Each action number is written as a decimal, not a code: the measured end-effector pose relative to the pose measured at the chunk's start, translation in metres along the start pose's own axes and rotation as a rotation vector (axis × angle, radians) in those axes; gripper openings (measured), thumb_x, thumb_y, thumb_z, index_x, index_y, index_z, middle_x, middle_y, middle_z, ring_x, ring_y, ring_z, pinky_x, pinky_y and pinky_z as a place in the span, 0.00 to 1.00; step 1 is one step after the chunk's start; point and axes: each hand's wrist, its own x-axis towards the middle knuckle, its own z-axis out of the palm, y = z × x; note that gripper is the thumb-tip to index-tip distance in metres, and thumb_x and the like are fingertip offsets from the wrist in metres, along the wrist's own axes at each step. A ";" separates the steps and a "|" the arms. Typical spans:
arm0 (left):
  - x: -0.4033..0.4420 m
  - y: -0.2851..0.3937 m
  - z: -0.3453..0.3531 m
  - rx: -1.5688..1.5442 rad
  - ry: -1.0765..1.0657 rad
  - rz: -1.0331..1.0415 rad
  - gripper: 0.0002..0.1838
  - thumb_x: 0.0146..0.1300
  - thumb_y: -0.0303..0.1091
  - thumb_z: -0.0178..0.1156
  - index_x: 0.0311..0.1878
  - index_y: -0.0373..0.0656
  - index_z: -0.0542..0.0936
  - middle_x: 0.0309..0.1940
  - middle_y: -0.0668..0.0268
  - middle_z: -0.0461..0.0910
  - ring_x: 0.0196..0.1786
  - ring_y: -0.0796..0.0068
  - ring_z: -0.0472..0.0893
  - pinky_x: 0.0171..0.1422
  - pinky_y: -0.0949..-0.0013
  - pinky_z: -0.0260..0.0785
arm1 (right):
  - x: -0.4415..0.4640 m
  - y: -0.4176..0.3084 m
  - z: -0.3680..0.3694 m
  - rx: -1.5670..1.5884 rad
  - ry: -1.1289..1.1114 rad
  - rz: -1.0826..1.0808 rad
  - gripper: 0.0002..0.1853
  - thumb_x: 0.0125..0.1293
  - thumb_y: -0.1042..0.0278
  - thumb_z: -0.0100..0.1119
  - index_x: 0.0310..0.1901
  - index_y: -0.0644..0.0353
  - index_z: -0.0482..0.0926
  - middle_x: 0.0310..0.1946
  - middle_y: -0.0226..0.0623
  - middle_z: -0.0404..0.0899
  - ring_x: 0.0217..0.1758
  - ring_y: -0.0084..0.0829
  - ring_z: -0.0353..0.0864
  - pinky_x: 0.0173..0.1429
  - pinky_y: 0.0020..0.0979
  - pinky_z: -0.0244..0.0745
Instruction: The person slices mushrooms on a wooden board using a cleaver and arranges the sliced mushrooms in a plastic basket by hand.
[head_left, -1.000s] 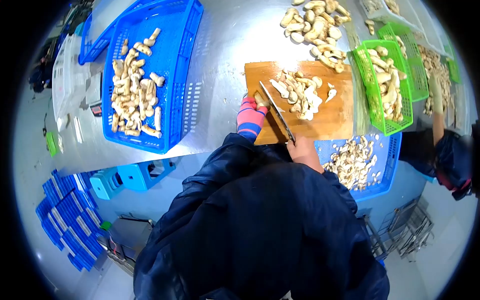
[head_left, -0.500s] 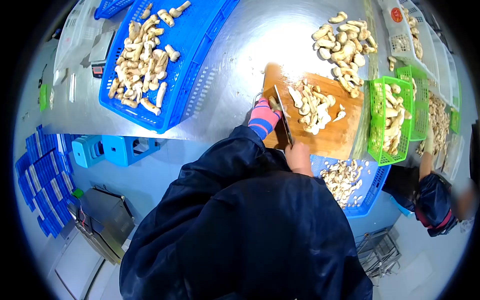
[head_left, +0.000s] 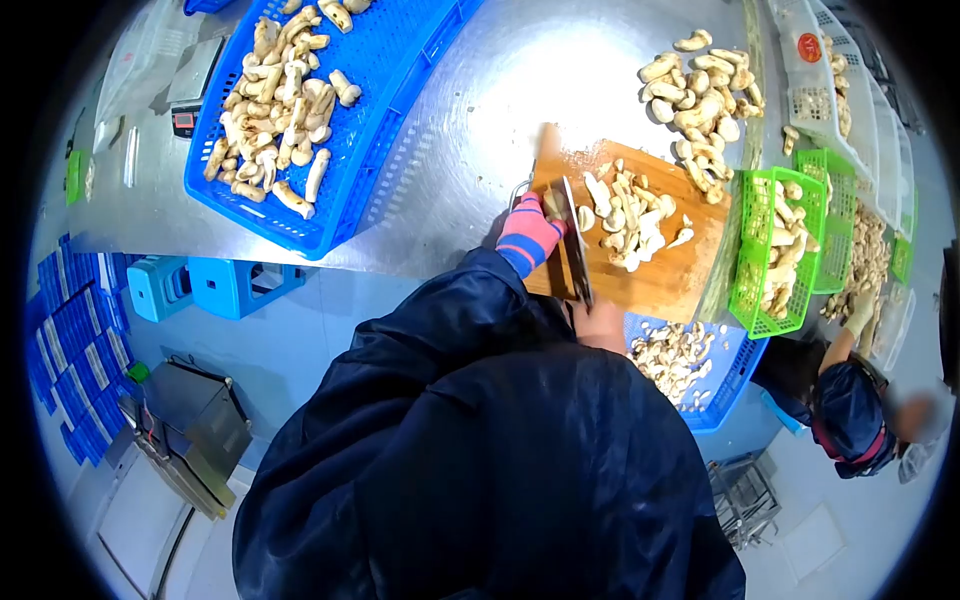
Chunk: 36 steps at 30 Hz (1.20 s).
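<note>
The left hand [head_left: 530, 232], in a striped glove, has its fingers curled closed around a mushroom [head_left: 553, 205] at the 9 o'clock side of the board [head_left: 690, 270]. The right hand [head_left: 600, 322], at about 7 o'clock on the board, has its fingers wrapped shut on the handle end of the knife [head_left: 575, 235], whose blade points toward 12 and lies right beside the mushroom. Whether the edge has entered it, I cannot tell.

As for what is done, a heap of pieces [head_left: 628, 215] with pale cut faces lies at the middle of the board, one slice [head_left: 585, 218] lies close to the blade, and small bits [head_left: 672, 358] fill part of the blue tray [head_left: 735, 385] at 5 o'clock, below the table [head_left: 480, 110].

As for what is left, a pile [head_left: 705, 95] that looks whole lies on the table at 1 o'clock from the board, and the blue crate [head_left: 360, 170] between 9 and 10 carries many more. The green basket [head_left: 740, 300] at 3 o'clock is well filled, but whether its load is cut is unclear. The cutting looks only partway along. A co-worker [head_left: 850, 400] is at 4 o'clock, well apart.
</note>
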 end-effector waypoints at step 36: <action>0.168 0.143 0.042 0.045 -0.182 0.479 0.21 0.48 0.33 0.62 0.48 0.43 0.72 0.37 0.55 0.78 0.45 0.63 0.77 0.48 0.67 0.70 | -0.028 0.060 -0.028 0.470 0.368 0.380 0.13 0.59 0.68 0.54 0.24 0.70 0.75 0.13 0.36 0.72 0.13 0.27 0.70 0.19 0.30 0.61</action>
